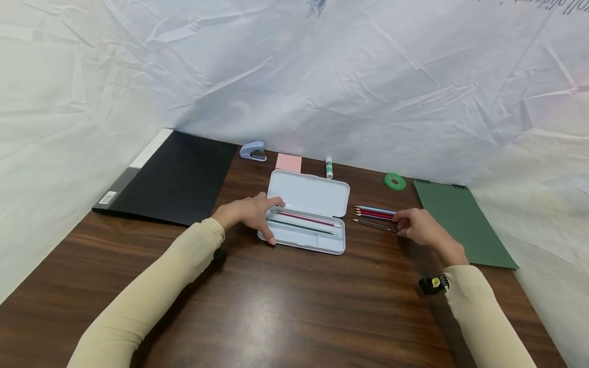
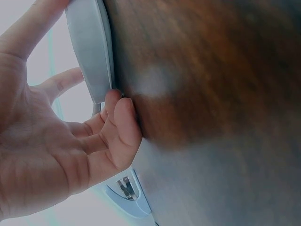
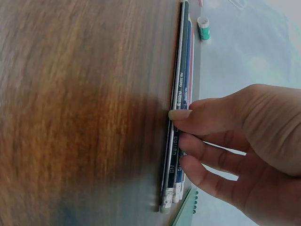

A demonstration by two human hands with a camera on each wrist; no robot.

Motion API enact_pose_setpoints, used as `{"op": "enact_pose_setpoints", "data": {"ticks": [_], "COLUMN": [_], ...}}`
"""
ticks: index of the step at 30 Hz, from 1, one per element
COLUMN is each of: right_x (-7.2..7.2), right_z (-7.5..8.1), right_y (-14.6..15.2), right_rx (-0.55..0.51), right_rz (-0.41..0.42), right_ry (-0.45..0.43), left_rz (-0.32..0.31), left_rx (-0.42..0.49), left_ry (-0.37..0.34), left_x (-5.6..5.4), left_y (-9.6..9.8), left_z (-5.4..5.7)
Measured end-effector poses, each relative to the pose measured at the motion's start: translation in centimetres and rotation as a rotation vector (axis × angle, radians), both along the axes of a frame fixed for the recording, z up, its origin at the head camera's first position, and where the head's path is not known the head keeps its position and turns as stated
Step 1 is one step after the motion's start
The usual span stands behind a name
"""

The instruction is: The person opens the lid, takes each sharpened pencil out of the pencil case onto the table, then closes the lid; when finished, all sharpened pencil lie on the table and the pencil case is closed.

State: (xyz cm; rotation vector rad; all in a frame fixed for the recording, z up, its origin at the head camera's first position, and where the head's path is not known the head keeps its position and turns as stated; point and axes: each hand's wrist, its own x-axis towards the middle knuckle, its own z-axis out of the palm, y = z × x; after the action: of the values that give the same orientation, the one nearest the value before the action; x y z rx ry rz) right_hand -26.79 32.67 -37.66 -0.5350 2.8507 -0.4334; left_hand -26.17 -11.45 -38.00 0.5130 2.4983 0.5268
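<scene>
An open white pencil case (image 1: 308, 191) lies on the table, with a red pencil (image 1: 313, 220) and a dark green pencil (image 1: 301, 226) in its long compartment. My left hand (image 1: 250, 212) grips the case's left end, thumb at the front edge and index finger near the hinge. In the left wrist view the other fingers curl beside the case's end (image 2: 91, 47). To the right lie several pencils (image 1: 370, 210) side by side, points to the left. My right hand (image 1: 416, 225) pinches a dark pencil (image 3: 172, 181) nearest the front, close to its eraser end.
A black folder (image 1: 179, 174) lies at the left, a green spiral notebook (image 1: 465, 225) at the right. Along the back stand a blue stapler (image 1: 253, 151), pink sticky notes (image 1: 289, 162), a glue stick (image 1: 329, 167) and green tape (image 1: 394, 181). White sheeting (image 1: 294, 76) hangs behind.
</scene>
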Motion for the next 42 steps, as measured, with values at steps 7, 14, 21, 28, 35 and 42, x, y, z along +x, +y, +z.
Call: {"op": "enact_pose_setpoints", "data": {"ticks": [7,14,21,28,35,42], "right_x": [-0.13,-0.43,-0.74,-0.81,-0.88,-0.93], "right_z": [0.14,0.10,0.07,0.04,0.16,0.21], "right_y": [0.08,0.13,0.15,0.23,0.14,0.33], "right_rx": [0.033,0.039,0.063,0.071,0.081,0.079], "right_rz": [-0.016,-0.028,-0.047,-0.067,-0.083,-0.096], "right_ry": [0.011,0.032,0.053,0.054,0.057,0.065], "left_rz": [-0.005,-0.001,0.008,0.005,0.006,0.004], "left_rx": [0.003,-0.001,0.000,0.005,0.008,0.013], "left_ry": [0.005,0.008,0.007,0.008,0.006,0.006], "left_x": [0.10,0.10,0.16,0.19,0.23,0.23], "left_y": [0.04,0.08,0.11,0.05,0.02,0.05], "left_z": [0.29,0.21,0.22,0.24,0.27,0.31]}}
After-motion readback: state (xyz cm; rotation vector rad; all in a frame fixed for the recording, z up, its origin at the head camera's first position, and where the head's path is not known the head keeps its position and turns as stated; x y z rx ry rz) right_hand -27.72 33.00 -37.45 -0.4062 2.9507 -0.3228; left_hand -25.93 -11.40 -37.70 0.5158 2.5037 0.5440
